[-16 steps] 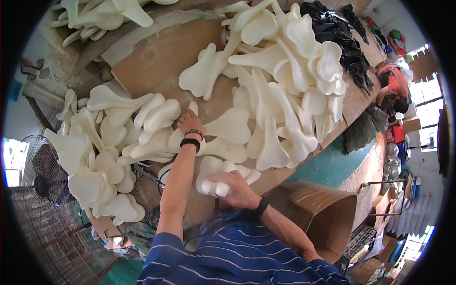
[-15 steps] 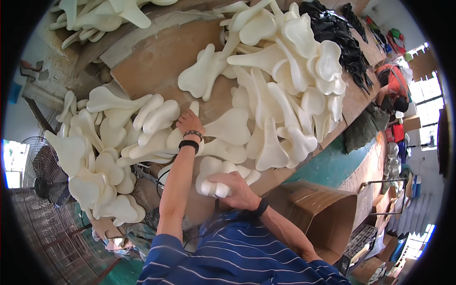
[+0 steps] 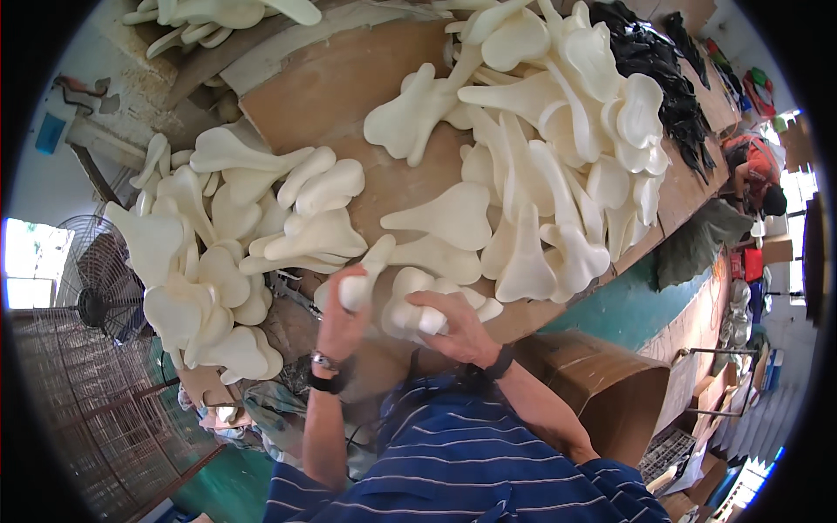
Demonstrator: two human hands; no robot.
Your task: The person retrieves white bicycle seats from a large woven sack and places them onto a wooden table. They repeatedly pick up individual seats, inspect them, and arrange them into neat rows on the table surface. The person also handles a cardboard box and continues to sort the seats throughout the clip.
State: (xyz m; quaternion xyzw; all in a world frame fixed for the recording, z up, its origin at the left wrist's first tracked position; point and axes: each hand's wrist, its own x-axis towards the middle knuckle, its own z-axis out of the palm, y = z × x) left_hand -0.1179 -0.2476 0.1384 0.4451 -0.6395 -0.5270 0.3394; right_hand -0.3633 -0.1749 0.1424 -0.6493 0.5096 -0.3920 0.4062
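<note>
My left hand [image 3: 340,324] is closed around one end of a cream foam bicycle-saddle pad [image 3: 378,254], held upright just in front of my body. To its right, my right hand [image 3: 466,331] grips the white nose of another saddle pad [image 3: 432,321]. Beneath and behind that hand, more rounded pads [image 3: 404,296] are bunched together; where one ends and another begins is partly hidden. Two flat pads [image 3: 449,215] lie just beyond my hands on the cardboard-covered table [image 3: 349,109].
Heaps of the same pads stand to the left [image 3: 222,275] and right [image 3: 567,166]. Dark pieces [image 3: 667,96] are piled at far right. An open carton [image 3: 623,383] sits by my right elbow, a caged fan [image 3: 91,296] at left. Another person [image 3: 754,174] bends over at far right.
My left hand has drawn back toward my body from the far side of the pads, bringing a saddle pad along. My right hand keeps its grip near the same spot. The view has shifted slightly.
</note>
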